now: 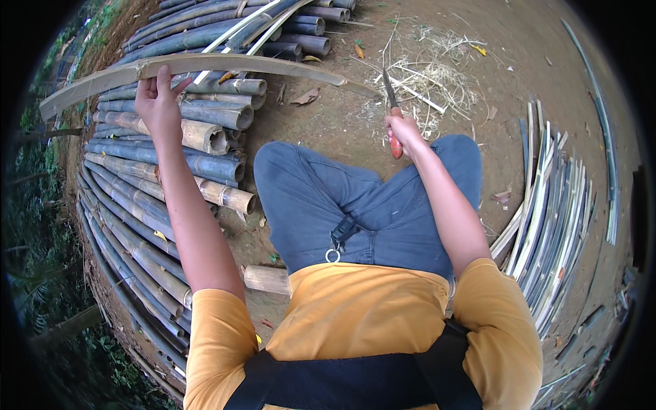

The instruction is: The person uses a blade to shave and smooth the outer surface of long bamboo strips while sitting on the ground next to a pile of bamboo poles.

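Bamboo strip (249, 63), pinched thumb-to-fingers by left grip (158, 102), extends past the pole pile's (208, 166) right edge, its tip near the knife (391, 97), whose red handle (397, 149) the right grip (404, 132) wraps fully.

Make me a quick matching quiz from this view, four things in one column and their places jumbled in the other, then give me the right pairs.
Things:
1. red-handled knife
2. long bamboo strip
3. pale shavings
4. bamboo poles

Places:
A. strewn on the ground ahead, right of centre
B. gripped in the right hand
C. stacked along the person's left side
D. held up in the left hand

Pairs: 1-B, 2-D, 3-A, 4-C
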The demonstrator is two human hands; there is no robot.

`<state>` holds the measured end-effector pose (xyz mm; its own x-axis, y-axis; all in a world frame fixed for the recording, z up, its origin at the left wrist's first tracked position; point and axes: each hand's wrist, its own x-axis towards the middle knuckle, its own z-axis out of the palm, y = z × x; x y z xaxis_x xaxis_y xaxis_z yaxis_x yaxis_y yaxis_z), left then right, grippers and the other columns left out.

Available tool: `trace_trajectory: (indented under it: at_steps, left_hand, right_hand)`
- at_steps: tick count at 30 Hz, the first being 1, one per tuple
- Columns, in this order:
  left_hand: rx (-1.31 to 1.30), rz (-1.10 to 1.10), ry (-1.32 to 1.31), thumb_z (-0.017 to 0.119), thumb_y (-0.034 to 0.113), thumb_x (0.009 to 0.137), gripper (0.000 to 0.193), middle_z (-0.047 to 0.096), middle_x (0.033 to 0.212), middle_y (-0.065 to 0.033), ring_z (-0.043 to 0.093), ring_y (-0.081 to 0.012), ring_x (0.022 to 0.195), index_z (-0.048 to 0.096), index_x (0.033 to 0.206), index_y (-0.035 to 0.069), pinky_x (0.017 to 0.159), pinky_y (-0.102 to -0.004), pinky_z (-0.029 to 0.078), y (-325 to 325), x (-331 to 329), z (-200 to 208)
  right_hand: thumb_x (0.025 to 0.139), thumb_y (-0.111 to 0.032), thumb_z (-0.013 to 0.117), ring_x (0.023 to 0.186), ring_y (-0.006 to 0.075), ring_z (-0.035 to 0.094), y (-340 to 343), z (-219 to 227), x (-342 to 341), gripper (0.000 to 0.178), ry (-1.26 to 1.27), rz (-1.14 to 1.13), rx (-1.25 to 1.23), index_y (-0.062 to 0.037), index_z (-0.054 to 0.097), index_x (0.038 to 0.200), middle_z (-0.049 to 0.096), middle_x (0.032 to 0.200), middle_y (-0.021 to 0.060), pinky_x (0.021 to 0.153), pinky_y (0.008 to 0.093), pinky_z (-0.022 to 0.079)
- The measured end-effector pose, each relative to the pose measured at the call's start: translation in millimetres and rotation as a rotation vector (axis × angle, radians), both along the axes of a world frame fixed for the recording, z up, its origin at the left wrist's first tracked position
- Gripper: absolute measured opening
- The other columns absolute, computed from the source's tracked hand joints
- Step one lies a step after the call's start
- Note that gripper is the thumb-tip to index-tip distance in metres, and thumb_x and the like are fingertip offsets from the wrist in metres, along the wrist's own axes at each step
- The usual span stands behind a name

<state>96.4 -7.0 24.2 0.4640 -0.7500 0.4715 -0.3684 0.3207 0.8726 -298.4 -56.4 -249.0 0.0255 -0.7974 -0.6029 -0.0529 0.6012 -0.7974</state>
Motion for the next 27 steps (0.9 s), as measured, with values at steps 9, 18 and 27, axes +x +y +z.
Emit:
trace_trajectory:
  at_steps: [9, 18, 27]
  left_hand:
    - [0.026, -0.157, 0.075, 0.046, 0.008, 0.104, 0.035, 0.056, 0.125, -0.0175, 0.060, -0.0317, 0.115, 0.034, 0.137, 0.006, 0.105, -0.0520, 0.050, 2, -2, -5]
    - [-0.299, 0.044, 0.417, 0.056, 0.018, 0.102, 0.026, 0.053, 0.088, -0.0085, 0.058, -0.0188, 0.066, 0.033, 0.112, 0.013, 0.063, -0.0351, 0.055, -21, -72, -11]
    - [-0.417, 0.436, 0.331, 0.048, 0.019, 0.104, 0.019, 0.046, 0.104, -0.0115, 0.049, -0.0202, 0.090, 0.039, 0.108, 0.002, 0.087, -0.0327, 0.043, -21, -90, -23]
  right_hand:
    - [0.083, -0.026, 0.060, 0.067, 0.0332, 0.068, 23, 65, -15, 0.030, 0.518, 0.337, -0.400, 0.0042, 0.061, 0.082, 0.066, 0.071, 0.0205, 0.064, 0.0425, 0.052]
    - [0.091, -0.025, 0.058, 0.090, 0.0401, 0.068, 34, 19, 16, 0.023, 0.616, 0.327, -0.296, -0.0062, 0.068, 0.101, 0.071, 0.095, 0.0222, 0.080, 0.0480, 0.052]
    - [0.077, -0.013, 0.064, 0.081, 0.0419, 0.067, 72, 13, 47, 0.018, 0.517, 0.239, -0.496, -0.0062, 0.065, 0.093, 0.068, 0.083, 0.0214, 0.074, 0.0473, 0.051]
